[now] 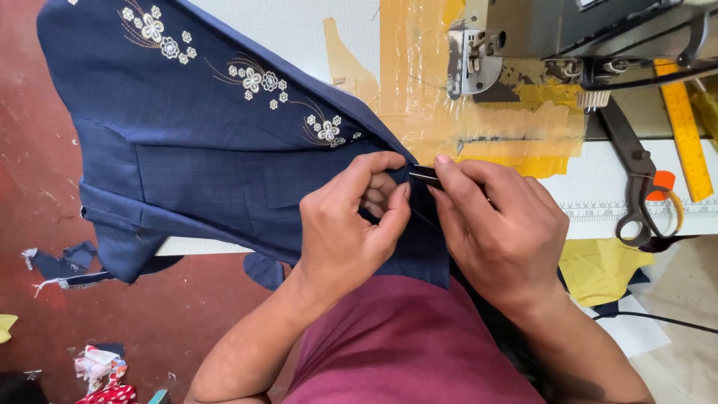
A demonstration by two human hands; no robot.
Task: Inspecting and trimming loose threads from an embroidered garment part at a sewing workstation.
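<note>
My left hand [351, 224] is curled tight, thumb and forefinger pinching a fold of the navy cloth [202, 150] right at its pointed corner. My right hand [501, 224] meets it from three o'clock, fingers clamped on a small dark metal tool [424, 176] whose tip touches the same corner; what kind of tool it is I cannot tell. Both hands touch at the fingertips, just above my maroon lap [404, 344].

No box, tray or bin shows here; nothing is held inside anything.

The navy cloth spreads from my fingers toward ten o'clock, draped over the edge of the white sewing table [598, 187] and hanging down toward the red floor [30, 150]. It is a dark blue weave with a faint check, a seamed panel across its middle, and a line of white embroidered flowers [254, 78] with fine gold sprays running diagonally along its upper edge toward my hands.

At one o'clock stands the sewing machine [523, 45], on a patch of yellowish tape [479, 127] stuck to the table. At three o'clock lie black scissors [636, 187] beside a yellow ruler [684, 127]. At eight o'clock, scraps of blue fabric [71, 265] lie on the floor.
</note>
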